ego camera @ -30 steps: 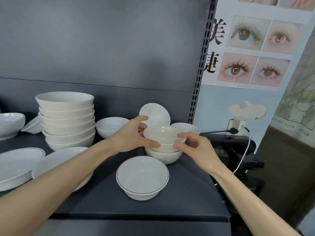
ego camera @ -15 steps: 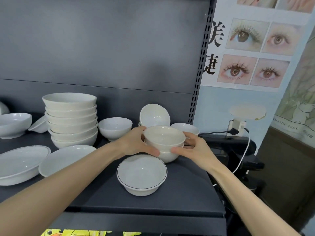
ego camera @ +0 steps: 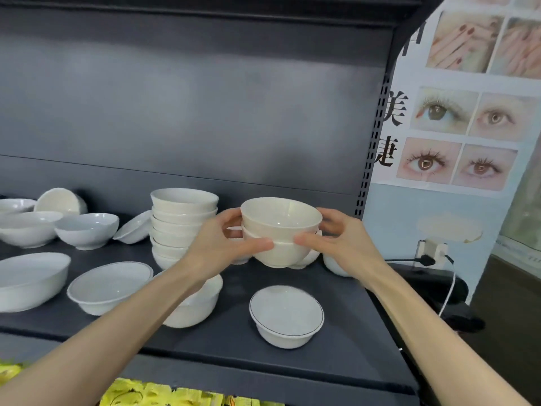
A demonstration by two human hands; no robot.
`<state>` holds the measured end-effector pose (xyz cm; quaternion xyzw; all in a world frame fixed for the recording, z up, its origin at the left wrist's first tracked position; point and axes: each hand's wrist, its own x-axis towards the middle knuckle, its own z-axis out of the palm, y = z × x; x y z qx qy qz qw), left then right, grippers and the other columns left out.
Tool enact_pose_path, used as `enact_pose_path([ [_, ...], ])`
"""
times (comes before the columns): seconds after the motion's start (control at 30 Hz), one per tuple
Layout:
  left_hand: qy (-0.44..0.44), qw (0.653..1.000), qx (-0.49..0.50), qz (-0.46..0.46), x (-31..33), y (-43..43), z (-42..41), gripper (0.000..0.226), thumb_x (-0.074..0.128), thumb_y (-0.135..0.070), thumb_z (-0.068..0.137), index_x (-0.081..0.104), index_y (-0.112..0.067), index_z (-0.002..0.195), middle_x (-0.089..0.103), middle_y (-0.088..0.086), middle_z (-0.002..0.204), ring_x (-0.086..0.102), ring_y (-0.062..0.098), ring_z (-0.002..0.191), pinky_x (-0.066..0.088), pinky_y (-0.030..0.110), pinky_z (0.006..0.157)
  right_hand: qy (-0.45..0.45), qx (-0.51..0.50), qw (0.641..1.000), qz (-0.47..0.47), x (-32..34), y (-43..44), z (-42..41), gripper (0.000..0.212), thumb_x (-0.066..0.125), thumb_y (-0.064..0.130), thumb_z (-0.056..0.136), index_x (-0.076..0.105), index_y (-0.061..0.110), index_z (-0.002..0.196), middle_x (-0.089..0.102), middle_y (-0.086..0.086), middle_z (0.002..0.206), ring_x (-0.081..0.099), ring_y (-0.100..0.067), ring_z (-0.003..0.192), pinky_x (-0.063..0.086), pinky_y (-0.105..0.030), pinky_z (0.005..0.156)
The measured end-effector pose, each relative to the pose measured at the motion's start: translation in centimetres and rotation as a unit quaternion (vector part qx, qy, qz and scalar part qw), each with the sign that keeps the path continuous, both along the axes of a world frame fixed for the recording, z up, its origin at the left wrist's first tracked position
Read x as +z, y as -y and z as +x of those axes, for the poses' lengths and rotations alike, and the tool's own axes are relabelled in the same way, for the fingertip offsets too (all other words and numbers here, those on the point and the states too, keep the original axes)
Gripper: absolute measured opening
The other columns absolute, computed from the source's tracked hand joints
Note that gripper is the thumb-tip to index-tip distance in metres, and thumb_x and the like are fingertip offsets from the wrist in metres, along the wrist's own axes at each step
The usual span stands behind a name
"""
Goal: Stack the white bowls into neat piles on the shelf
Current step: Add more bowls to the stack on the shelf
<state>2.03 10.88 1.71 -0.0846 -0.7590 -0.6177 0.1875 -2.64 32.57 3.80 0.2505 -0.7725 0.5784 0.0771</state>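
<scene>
Mid-carry: your left hand (ego camera: 216,247) and right hand (ego camera: 342,241) hold two nested bowls (ego camera: 281,227), fingers (ego camera: 230,215) curled round them. Next, probably: seat them squarely on the tall pile (ego camera: 183,218).

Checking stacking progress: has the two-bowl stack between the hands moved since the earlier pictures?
Yes, upward. The two-bowl stack, gripped by the left hand and right hand, is off the shelf, its rim nearly level with the top of the tall pile.

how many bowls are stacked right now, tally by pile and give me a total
bowls in the held pile, gripped by the left hand and right hand: 2
bowls in the tall pile on the shelf: 6, the lowest partly hidden
total stacked: 8
</scene>
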Motion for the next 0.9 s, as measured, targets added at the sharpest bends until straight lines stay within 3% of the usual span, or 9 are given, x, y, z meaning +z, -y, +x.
enact_pose_path([
  [0.1, -0.02, 1.0, 0.008, 0.021, -0.3, 3.0, 2.4, 0.069, 0.088, -0.034, 0.055, 0.061, -0.026, 0.119, 0.069, -0.006, 0.113, 0.065, 0.014, 0.105, 0.057, 0.028, 0.077, -0.014, 0.018, 1.0, 0.002, 0.3, 3.2, 2.3, 0.058, 0.083, 0.019, 0.069, 0.061, 0.018, 0.123, 0.067, 0.007, 0.114, 0.058, 0.007, 0.104, 0.045, -0.001, 0.069],
  [0.2, -0.028, 0.999, 0.011, 0.027, -0.5, 7.0, 5.1, 0.073, 0.085, -0.041, 0.052, 0.061, -0.029, 0.119, 0.069, -0.006, 0.114, 0.064, 0.016, 0.107, 0.058, 0.04, 0.083, -0.016, 0.034, 0.999, -0.018, 0.4, 7.4, 4.6, 0.048, 0.082, 0.013, 0.072, 0.064, 0.016, 0.116, 0.069, 0.016, 0.098, 0.061, 0.015, 0.084, 0.044, -0.001, 0.062],
  [0.27, -0.039, 0.999, 0.022, 0.022, -0.8, 10.2, 7.2, 0.074, 0.083, -0.045, 0.05, 0.06, -0.032, 0.12, 0.069, -0.008, 0.113, 0.064, 0.015, 0.106, 0.056, 0.041, 0.086, -0.014, 0.039, 0.999, -0.013, 0.0, 10.7, 6.2, 0.049, 0.084, 0.019, 0.069, 0.064, 0.02, 0.114, 0.07, 0.022, 0.092, 0.063, 0.011, 0.091, 0.05, -0.009, 0.071],
  [0.33, -0.046, 0.998, 0.036, 0.016, -1.3, 13.8, 9.3, 0.075, 0.082, -0.047, 0.05, 0.06, -0.032, 0.12, 0.069, -0.011, 0.112, 0.065, 0.013, 0.105, 0.054, 0.036, 0.087, -0.008, 0.05, 0.999, -0.008, -0.6, 14.4, 7.8, 0.059, 0.087, 0.03, 0.063, 0.063, 0.024, 0.117, 0.07, 0.016, 0.107, 0.062, -0.001, 0.108, 0.054, -0.023, 0.085],
  [0.4, -0.045, 0.998, 0.049, 0.014, -1.8, 17.7, 11.4, 0.076, 0.082, -0.047, 0.048, 0.061, -0.029, 0.119, 0.07, -0.01, 0.11, 0.066, 0.015, 0.104, 0.053, 0.033, 0.086, -0.005, 0.063, 0.998, -0.006, -1.1, 18.3, 9.4, 0.06, 0.086, 0.028, 0.065, 0.062, 0.024, 0.12, 0.068, 0.01, 0.115, 0.059, -0.003, 0.112, 0.053, -0.016, 0.083],
  [0.5, -0.045, 0.996, 0.077, 0.007, -2.5, 23.5, 14.3, 0.072, 0.082, -0.048, 0.048, 0.063, -0.026, 0.114, 0.071, -0.008, 0.108, 0.065, 0.016, 0.104, 0.052, 0.04, 0.091, 0.001, 0.083, 0.997, -0.006, -1.6, 24.3, 11.9, 0.059, 0.084, 0.023, 0.068, 0.061, 0.02, 0.122, 0.066, 0.008, 0.117, 0.059, -0.003, 0.11, 0.051, -0.01, 0.078],
  [0.6, -0.039, 0.996, 0.083, 0.013, -2.7, 28.6, 16.7, 0.069, 0.082, -0.044, 0.048, 0.064, -0.027, 0.113, 0.072, -0.006, 0.107, 0.065, 0.015, 0.104, 0.053, 0.041, 0.092, 0.007, 0.099, 0.995, -0.017, -2.2, 29.6, 13.6, 0.051, 0.083, 0.016, 0.069, 0.063, 0.018, 0.116, 0.069, 0.01, 0.108, 0.062, 0.006, 0.095, 0.05, -0.008, 0.072],
  [0.77, -0.032, 0.994, 0.102, 0.006, -2.3, 35.3, 18.4, 0.071, 0.08, -0.047, 0.049, 0.062, -0.03, 0.116, 0.071, -0.011, 0.107, 0.066, 0.011, 0.102, 0.054, 0.033, 0.087, 0.01, 0.123, 0.992, 0.0, -1.6, 36.9, 14.3, 0.05, 0.083, 0.023, 0.068, 0.063, 0.023, 0.114, 0.07, 0.007, 0.11, 0.062, -0.009, 0.106, 0.054, -0.025, 0.086],
  [0.9, -0.036, 0.992, 0.124, 0.003, -1.9, 40.5, 17.5, 0.071, 0.081, -0.047, 0.051, 0.062, -0.03, 0.118, 0.069, -0.01, 0.112, 0.063, 0.016, 0.107, 0.053, 0.043, 0.092, -0.007, 0.122, 0.992, 0.012, -0.7, 42.1, 13.2, 0.05, 0.085, 0.028, 0.067, 0.064, 0.026, 0.113, 0.069, 0.013, 0.109, 0.062, -0.004, 0.107, 0.053, -0.029, 0.088],
])
